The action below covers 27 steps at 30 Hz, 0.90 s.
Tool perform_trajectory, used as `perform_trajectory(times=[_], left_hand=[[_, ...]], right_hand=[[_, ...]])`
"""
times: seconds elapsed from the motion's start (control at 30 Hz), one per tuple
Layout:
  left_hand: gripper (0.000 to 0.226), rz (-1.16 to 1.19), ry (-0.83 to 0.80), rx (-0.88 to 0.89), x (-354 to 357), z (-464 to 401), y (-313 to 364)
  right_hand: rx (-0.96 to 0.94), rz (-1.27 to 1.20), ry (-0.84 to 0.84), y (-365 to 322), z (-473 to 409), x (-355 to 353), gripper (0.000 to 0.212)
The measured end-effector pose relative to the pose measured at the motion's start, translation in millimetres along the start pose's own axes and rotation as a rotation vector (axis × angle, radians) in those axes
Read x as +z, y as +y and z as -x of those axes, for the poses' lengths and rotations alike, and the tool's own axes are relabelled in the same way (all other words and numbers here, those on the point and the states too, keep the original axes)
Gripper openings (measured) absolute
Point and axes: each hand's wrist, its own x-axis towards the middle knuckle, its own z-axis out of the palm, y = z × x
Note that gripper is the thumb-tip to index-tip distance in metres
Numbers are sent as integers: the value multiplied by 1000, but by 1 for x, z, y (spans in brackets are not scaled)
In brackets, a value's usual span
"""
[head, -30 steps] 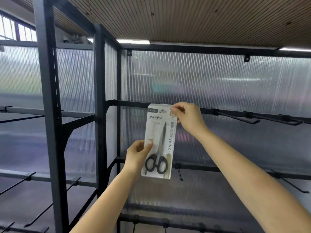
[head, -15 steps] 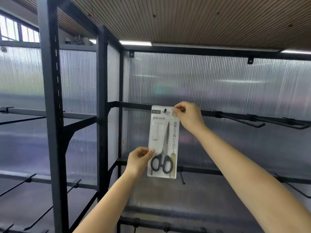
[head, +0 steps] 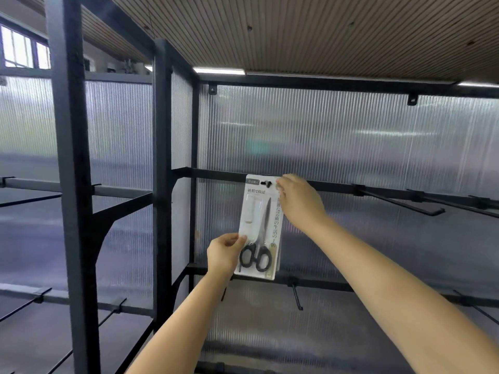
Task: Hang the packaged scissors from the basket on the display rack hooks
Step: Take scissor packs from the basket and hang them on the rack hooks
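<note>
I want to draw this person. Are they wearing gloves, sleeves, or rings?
No gloves or sleeves show. Both forearms are bare right to the picture's edge. The left hand and right hand are bare too, with no ring, watch or bracelet that I can see.

Scissors pack [head: 258, 228] up against the rack's upper crossbar [head: 216, 174], hang hole at the top with a hook tip [head: 267, 182] showing through it. My right hand [head: 299, 202] pinches the top right corner, my left hand [head: 225, 252] pinches the lower left edge beside the black handles. Pack hangs roughly upright, slight tilt. Bare hooks [head: 399, 203] stick out along the bar to the right.
</note>
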Motion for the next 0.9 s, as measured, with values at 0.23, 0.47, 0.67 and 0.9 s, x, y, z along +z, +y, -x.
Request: perform_trajectory(times=[0.23,0.47,0.67,0.9], left_hand=[[21,-144,-15,-17,9,-14,1],[36,-455,10,168,0,0,23],[34,-538,-29,361,-11,34,50],[30,-606,-184,444,10,105,39]], right_hand=[[47,98,-198,-4,3,3,53],[49,95,-154,0,12,-1,54],[153,55,-179,-8,48,-19,55],[267,92,-256,-9,136,-48,53]])
